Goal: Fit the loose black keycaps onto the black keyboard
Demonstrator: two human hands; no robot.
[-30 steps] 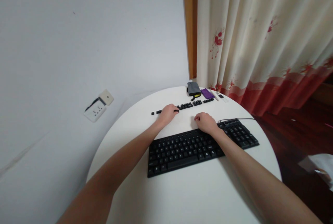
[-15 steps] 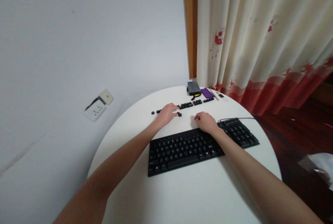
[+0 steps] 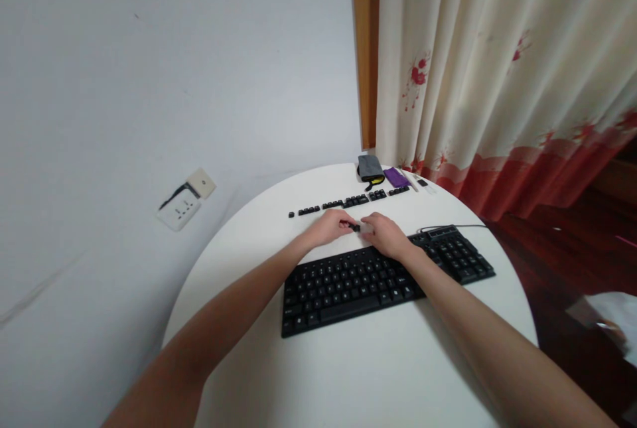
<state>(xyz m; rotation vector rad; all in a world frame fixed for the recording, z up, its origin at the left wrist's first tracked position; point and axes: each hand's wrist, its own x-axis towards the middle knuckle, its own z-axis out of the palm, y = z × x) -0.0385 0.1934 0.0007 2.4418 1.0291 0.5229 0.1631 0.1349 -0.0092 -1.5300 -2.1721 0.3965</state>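
A black keyboard (image 3: 348, 285) lies across the round white table (image 3: 358, 375). Behind it a row of loose black keycaps (image 3: 348, 202) runs along the table. My left hand (image 3: 328, 227) pinches a small black keycap (image 3: 353, 226) just past the keyboard's far edge. My right hand (image 3: 384, 234) is right beside it, fingertips meeting the left hand at the keycap, with something whitish at its fingertips that I cannot make out.
At the table's far edge lie a grey pouch (image 3: 369, 168), a purple item (image 3: 397, 178) and small white bits (image 3: 421, 184). The keyboard's cable (image 3: 458, 227) runs right. A wall socket (image 3: 180, 208) is on the left wall; a flowered curtain (image 3: 497, 70) hangs on the right.
My left hand lifted a keycap out of the row and brought it right and toward me. My right hand shifted left to meet it.
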